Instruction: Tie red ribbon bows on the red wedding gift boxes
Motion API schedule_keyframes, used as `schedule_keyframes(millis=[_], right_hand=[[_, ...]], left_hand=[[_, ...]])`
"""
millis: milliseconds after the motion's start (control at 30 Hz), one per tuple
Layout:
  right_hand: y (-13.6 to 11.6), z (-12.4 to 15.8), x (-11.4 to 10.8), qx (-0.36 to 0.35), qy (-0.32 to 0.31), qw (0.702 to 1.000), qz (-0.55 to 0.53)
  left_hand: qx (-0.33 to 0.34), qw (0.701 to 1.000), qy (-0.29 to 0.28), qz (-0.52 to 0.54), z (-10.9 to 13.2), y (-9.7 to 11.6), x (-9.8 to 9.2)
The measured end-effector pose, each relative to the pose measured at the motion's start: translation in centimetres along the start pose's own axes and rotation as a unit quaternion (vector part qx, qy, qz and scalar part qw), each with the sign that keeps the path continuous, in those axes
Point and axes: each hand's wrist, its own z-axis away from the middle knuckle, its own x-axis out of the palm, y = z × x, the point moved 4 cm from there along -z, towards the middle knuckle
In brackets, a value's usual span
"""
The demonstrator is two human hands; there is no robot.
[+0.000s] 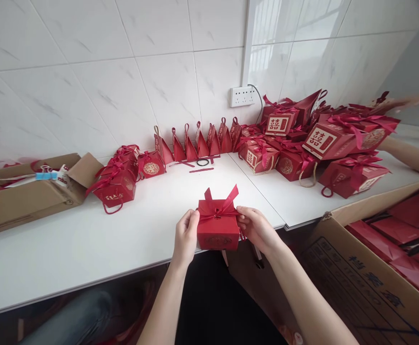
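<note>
A small red gift box (218,231) with a red ribbon bow on top is held over the front edge of the white table (87,239). My left hand (186,235) grips its left side with curled fingers. On the other side my right hand (255,228) holds the box, its fingertips pinching the ribbon at the top right corner.
Finished red boxes lie piled at the back right (324,139) and in a small cluster at the left (118,179). Folded flat boxes (202,141) lean against the tiled wall. Cardboard cartons sit at the far left (26,196) and lower right (375,268). Another person's arm (411,153) rests at the right.
</note>
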Motion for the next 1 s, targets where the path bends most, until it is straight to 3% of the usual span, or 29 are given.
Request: schedule_keyframes(millis=[167,267,333,367,467,567,600,700,767,867,1000], right_hand=[[0.0,0.4,-0.9,-0.018,-0.013,0.999,0.048],[-0.4,0.7,-2.5,-0.101,0.025,0.991,0.09],[-0.3,0.7,-3.3,-0.151,0.063,0.979,0.119],[-0.2,0.6,-3.4,-0.161,0.064,0.976,0.13],[0.4,0.7,-2.2,-0.154,0.015,0.976,0.153],[0.1,2.4,-1.2,-0.155,0.027,0.965,0.21],[-0.2,3.3,-1.0,-0.152,0.034,0.959,0.238],[-0.9,5.6,-1.3,-0.129,0.038,0.941,0.311],[-1.1,6.0,-2.1,-0.131,0.068,0.932,0.332],[-1.0,5.0,-3.1,-0.167,0.088,0.925,0.329],[-0.6,3.0,-2.6,-0.197,0.011,0.91,0.364]], left_hand=[[-0.018,1.0,0.005,0.005,0.1,-0.1,-0.8],[0.051,0.987,0.121,-0.087,1.8,-0.1,-2.0],[0.13,0.955,0.209,-0.166,3.9,0.0,-1.7],[0.164,0.943,0.213,-0.196,4.8,0.0,-0.9],[0.189,0.946,0.114,-0.237,6.0,-0.5,1.9],[0.138,0.966,0.035,-0.214,4.5,-1.2,1.5],[0.12,0.97,0.044,-0.206,3.7,-1.4,0.3],[0.063,0.963,0.188,-0.18,2.2,-1.4,-4.5],[0.069,0.956,0.24,-0.154,2.3,-0.9,-6.1],[0.108,0.963,0.185,-0.166,3.3,0.5,-4.8],[0.146,0.951,0.123,-0.242,3.5,2.2,-1.6]])
